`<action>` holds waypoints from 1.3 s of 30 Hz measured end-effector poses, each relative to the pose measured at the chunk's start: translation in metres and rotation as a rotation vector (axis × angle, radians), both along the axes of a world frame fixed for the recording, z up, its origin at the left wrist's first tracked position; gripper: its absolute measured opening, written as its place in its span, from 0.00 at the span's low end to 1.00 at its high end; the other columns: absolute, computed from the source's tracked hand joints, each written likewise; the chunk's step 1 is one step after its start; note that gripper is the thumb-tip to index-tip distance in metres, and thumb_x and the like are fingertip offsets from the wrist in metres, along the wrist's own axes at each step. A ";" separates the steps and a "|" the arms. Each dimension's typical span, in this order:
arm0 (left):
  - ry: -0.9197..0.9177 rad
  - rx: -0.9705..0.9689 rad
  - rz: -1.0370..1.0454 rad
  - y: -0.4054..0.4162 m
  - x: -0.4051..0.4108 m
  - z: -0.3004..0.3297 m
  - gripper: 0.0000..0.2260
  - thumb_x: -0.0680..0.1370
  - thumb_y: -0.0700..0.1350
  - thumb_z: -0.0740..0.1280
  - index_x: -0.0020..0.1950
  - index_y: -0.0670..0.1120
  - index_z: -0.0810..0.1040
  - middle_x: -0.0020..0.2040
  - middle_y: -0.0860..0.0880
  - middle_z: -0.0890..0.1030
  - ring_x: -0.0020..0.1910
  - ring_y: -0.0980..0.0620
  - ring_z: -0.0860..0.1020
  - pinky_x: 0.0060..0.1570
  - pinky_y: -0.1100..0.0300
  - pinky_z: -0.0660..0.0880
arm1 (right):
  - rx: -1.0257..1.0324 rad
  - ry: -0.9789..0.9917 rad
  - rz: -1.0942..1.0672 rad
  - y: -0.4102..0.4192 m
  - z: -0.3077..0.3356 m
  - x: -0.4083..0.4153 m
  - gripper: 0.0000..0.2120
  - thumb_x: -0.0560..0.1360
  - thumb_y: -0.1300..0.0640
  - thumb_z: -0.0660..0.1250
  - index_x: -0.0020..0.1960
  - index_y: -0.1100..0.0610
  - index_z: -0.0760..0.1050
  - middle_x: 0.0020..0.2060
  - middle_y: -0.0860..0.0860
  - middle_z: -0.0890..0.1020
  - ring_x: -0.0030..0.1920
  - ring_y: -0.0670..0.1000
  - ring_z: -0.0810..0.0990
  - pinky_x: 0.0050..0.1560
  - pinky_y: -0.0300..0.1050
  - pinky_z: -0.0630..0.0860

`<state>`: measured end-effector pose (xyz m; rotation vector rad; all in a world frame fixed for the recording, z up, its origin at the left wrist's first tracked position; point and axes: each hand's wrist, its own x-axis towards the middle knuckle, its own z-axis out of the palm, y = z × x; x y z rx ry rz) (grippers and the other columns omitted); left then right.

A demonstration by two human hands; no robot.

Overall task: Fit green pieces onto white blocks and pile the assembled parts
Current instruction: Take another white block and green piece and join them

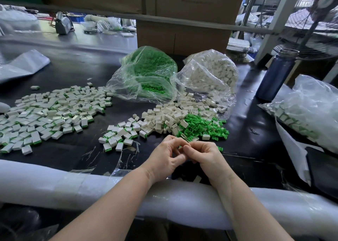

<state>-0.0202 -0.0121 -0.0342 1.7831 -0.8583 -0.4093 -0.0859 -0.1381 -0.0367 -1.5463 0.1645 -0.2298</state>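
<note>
My left hand (165,158) and my right hand (203,155) meet fingertip to fingertip just above the black table (241,140), near its front edge. Their curled fingers pinch a small part between them; it is almost wholly hidden, with only a speck of green showing. Just beyond the hands lie loose green pieces (203,126) and a heap of white blocks (164,116). A small cluster of assembled parts (117,137) sits left of the hands. A wide pile of assembled parts (47,110) covers the table's left side.
Two open clear bags stand behind the heaps, one of green pieces (148,72), one of white blocks (214,72). A blue bottle (276,74) stands at the right, beside another plastic bag of parts (307,109). White foam padding (73,187) lines the front edge. Cardboard boxes (182,35) stand behind.
</note>
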 end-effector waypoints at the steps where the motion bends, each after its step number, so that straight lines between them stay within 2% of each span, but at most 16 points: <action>1: -0.004 0.004 -0.008 0.000 0.000 0.000 0.08 0.74 0.34 0.66 0.47 0.47 0.77 0.50 0.45 0.71 0.41 0.54 0.72 0.47 0.66 0.73 | 0.007 0.005 -0.005 0.000 0.000 0.000 0.08 0.74 0.66 0.66 0.38 0.60 0.81 0.25 0.47 0.79 0.26 0.40 0.74 0.28 0.30 0.69; 7: -0.017 0.013 -0.027 -0.001 0.000 -0.002 0.09 0.75 0.35 0.66 0.47 0.49 0.76 0.50 0.45 0.74 0.42 0.51 0.73 0.48 0.61 0.73 | 0.031 0.024 -0.014 -0.002 -0.002 0.000 0.09 0.73 0.66 0.67 0.37 0.58 0.82 0.29 0.52 0.82 0.30 0.46 0.79 0.31 0.35 0.73; 14: 0.019 -0.003 -0.028 0.000 0.002 -0.002 0.09 0.75 0.33 0.64 0.47 0.47 0.76 0.48 0.43 0.74 0.40 0.53 0.73 0.46 0.62 0.73 | -0.042 -0.015 -0.010 -0.001 -0.001 0.000 0.08 0.74 0.65 0.66 0.38 0.59 0.81 0.26 0.47 0.79 0.27 0.39 0.75 0.29 0.30 0.70; 22: 0.018 0.011 -0.050 0.000 0.000 -0.002 0.08 0.75 0.35 0.65 0.48 0.47 0.75 0.42 0.50 0.72 0.37 0.56 0.70 0.40 0.69 0.69 | -0.032 0.008 -0.029 -0.003 -0.003 0.002 0.07 0.74 0.66 0.66 0.39 0.63 0.81 0.25 0.47 0.79 0.26 0.39 0.74 0.28 0.30 0.69; 27: 0.016 0.023 -0.058 0.000 0.000 -0.002 0.08 0.75 0.35 0.65 0.47 0.49 0.75 0.41 0.52 0.71 0.38 0.56 0.69 0.41 0.69 0.68 | -0.025 0.030 -0.044 -0.003 -0.005 0.001 0.07 0.73 0.66 0.67 0.38 0.63 0.81 0.27 0.50 0.79 0.27 0.42 0.75 0.29 0.32 0.70; 33: 0.009 0.024 -0.063 0.000 0.001 -0.003 0.08 0.75 0.36 0.65 0.46 0.50 0.75 0.44 0.48 0.73 0.41 0.52 0.71 0.46 0.60 0.71 | -0.046 0.048 -0.059 -0.004 -0.006 0.001 0.06 0.73 0.66 0.67 0.41 0.68 0.80 0.33 0.59 0.78 0.34 0.51 0.75 0.34 0.40 0.73; 37: 0.000 0.021 -0.069 -0.001 0.000 -0.003 0.07 0.76 0.37 0.65 0.47 0.49 0.75 0.45 0.48 0.73 0.41 0.52 0.71 0.45 0.62 0.71 | -0.046 0.049 -0.064 -0.003 -0.006 0.001 0.06 0.73 0.66 0.67 0.40 0.68 0.80 0.33 0.59 0.78 0.34 0.51 0.75 0.34 0.38 0.73; 39: -0.001 0.020 -0.071 -0.001 0.001 -0.004 0.07 0.76 0.37 0.66 0.47 0.49 0.75 0.45 0.47 0.73 0.41 0.51 0.71 0.46 0.60 0.72 | -0.037 0.052 -0.065 -0.004 -0.006 0.002 0.06 0.73 0.66 0.67 0.40 0.69 0.80 0.33 0.59 0.78 0.33 0.51 0.75 0.34 0.38 0.73</action>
